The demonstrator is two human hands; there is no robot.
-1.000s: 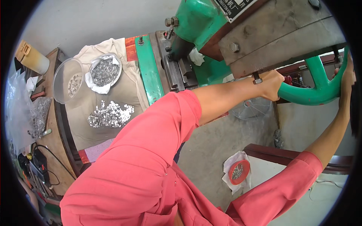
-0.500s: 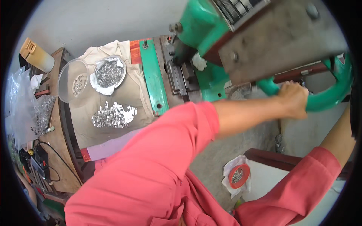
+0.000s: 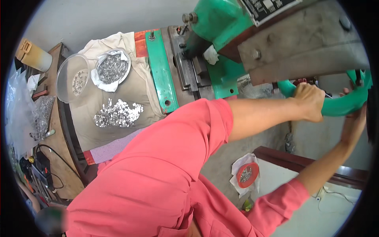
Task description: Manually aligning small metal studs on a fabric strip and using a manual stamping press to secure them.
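Observation:
My left hand [image 3: 309, 102] is closed round the green handwheel [image 3: 337, 107] of a hand-operated press [image 3: 223, 23], its arm stretched across to the right. Further right along the rim, my right hand [image 3: 356, 117] grips the same wheel from the near side, with fingertips showing above it. A thick steel bar [image 3: 304, 53] of the press hangs over the wheel, partly hiding it. Left of the press column lies the steel tooling [image 3: 192, 75] on the base, between two green plates. A crumpled white cloth [image 3: 211, 55] sits beside the column.
On the cloth-covered bench [image 3: 89, 136] are a pile of small shiny metal pieces [image 3: 118, 113], a metal bowl of thin parts [image 3: 113, 71] and a clear tub [image 3: 73, 79]. A red bowl [image 3: 248, 175] with metal parts sits low at right. A wooden table [image 3: 65, 158] stands left.
My right hand has come up onto the wheel's rim, its forearm swinging inward. My left hand keeps its grip. The view has shifted slightly.

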